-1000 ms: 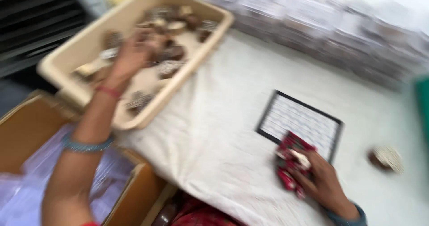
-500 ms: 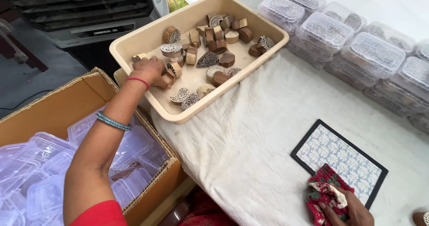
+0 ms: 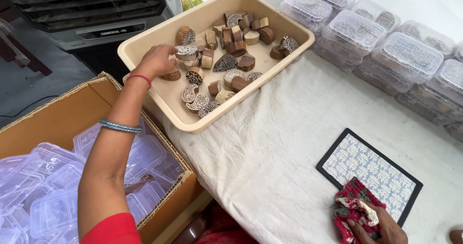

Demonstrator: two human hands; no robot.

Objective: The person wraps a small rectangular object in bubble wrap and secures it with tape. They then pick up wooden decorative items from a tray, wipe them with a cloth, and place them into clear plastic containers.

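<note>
our left hand [image 3: 156, 61] in the tray [image 3: 144, 36], fingers curled over a carved wooden block [image 3: 186, 50] just right of them | right hand [image 3: 381, 224] far off, gripping red cloth [image 3: 354, 210]

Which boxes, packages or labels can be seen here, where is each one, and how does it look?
Clear lidded plastic boxes: stacked rows, table's far right, patterned contents.
Cardboard box: brown, open, left of the table, beneath the left hand.
Empty clear plastic containers: piled inside it.
Beige tray: rectangular, holds carved wooden blocks.
Dark label strip: on the grey machine, top left.
</note>
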